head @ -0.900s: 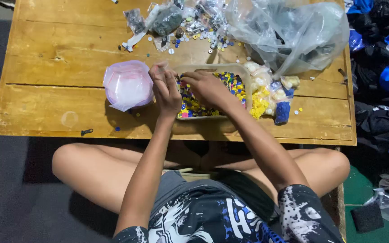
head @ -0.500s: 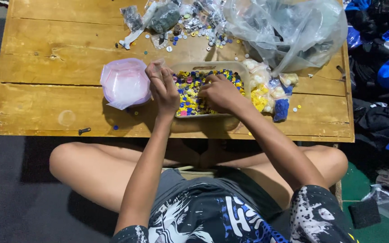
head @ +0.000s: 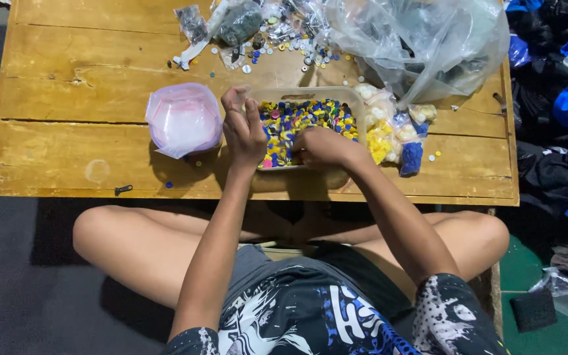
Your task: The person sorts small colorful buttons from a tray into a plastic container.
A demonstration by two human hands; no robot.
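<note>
While the person sits cross-legged at a low wooden table (head: 67,98), both hands work at a shallow pale tray (head: 310,96) heaped with small round pieces (head: 304,118) in yellow, blue, green and pink. Over the tray's left edge the left hand (head: 243,128) is raised, its fingers pinched narrowly around something small and pale at their tips; what it is cannot be made out. Inside the tray's near side the right hand (head: 323,146) lies palm down on the coloured pieces, fingers curled under, so their spread cannot be told. Just left of the tray sits a small clear bag (head: 184,119) with pinkish-white contents. Touching the tray's right side lie little packets (head: 396,135) of white, yellow and blue pieces. Beyond the tray, a large crumpled clear plastic bag (head: 422,39) and scattered loose pieces (head: 284,39) cover the tabletop.
</note>
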